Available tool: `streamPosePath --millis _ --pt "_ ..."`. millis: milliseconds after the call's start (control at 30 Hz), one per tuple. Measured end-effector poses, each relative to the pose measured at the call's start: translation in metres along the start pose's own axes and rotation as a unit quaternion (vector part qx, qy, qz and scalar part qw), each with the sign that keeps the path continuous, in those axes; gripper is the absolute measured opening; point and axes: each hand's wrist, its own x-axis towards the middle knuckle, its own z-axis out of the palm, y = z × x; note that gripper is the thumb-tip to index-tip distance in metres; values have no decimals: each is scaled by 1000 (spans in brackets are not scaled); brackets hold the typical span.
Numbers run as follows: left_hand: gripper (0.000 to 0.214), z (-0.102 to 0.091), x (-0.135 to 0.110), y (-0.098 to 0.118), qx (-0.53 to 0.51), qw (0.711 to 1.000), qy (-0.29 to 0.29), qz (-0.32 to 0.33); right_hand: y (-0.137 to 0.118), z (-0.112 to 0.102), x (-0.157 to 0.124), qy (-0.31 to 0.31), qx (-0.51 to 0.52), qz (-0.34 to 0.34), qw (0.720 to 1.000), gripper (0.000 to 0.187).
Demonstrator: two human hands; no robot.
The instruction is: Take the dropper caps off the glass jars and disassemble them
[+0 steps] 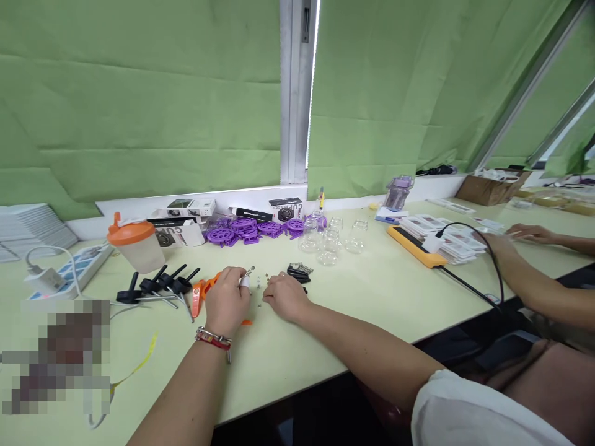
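My left hand (227, 300), white tape round one finger, is closed with a small coil spring (250, 271) sticking out from its fingertips. Orange plastic parts (198, 297) lie against and under it, partly hidden, and a metal rod (229, 357) shows below the wrist. Just to the right, my right hand (286, 297) rests on the table with its fingertips pinched together; what they hold, if anything, is too small to make out. Tiny metal pieces (259, 284) lie between the hands. Black parts (297, 275) and more springs (302, 267) sit just beyond my right hand.
Black knobs with rods (174, 282) lie left of my hands, near an orange-lidded shaker (134, 241) and a power strip (93, 266). Purple plastic parts (246, 230), clear cups (328, 244) and boxes (183, 232) line the back. Another person's hands (502, 251) work at right beside an orange-black strip (413, 246).
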Motion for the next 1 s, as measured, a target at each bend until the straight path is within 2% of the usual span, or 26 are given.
streamPosePath --millis 300,567,833,933,1000 --pt "20 -1 1 0 -8 1000 2 -17 3 -2 7 0 19 -19 1000 17" --pt "19 -3 2 -2 -16 999 5 -33 -6 0 17 -48 11 -40 998 20" --pt "19 -1 3 -6 -20 999 -4 -29 -3 9 20 -31 -2 -55 998 15" --pt "19 0 3 -7 -18 999 -6 -29 3 3 23 -26 1 -62 998 13" --pt "19 0 3 -7 -16 999 -4 -31 16 -6 25 -1 20 -33 999 14"
